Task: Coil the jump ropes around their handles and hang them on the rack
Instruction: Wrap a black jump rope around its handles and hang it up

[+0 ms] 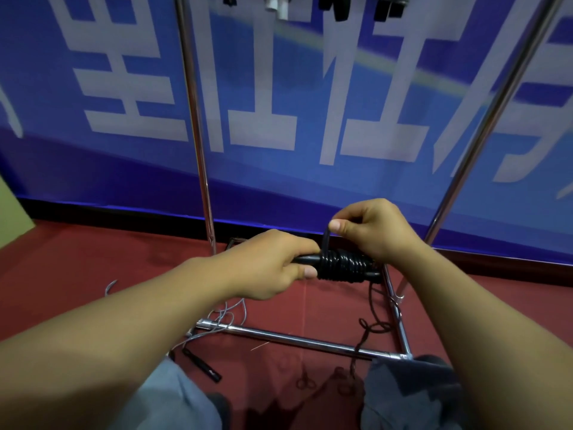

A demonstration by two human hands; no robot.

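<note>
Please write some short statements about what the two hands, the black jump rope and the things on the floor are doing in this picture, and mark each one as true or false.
1. The left hand grips the black handles of the jump rope. True.
2. The right hand is open and holds nothing. False: it pinches the black rope between thumb and finger, just above the coil.
3. The black rope is already wound several turns around the handles. True.
4. The floor is green. False: it is red.
5. A thin grey rope lies on the floor near the rack's chrome base bar. True.
6. The black jump rope hangs on the rack. False: both hands hold it.
</note>
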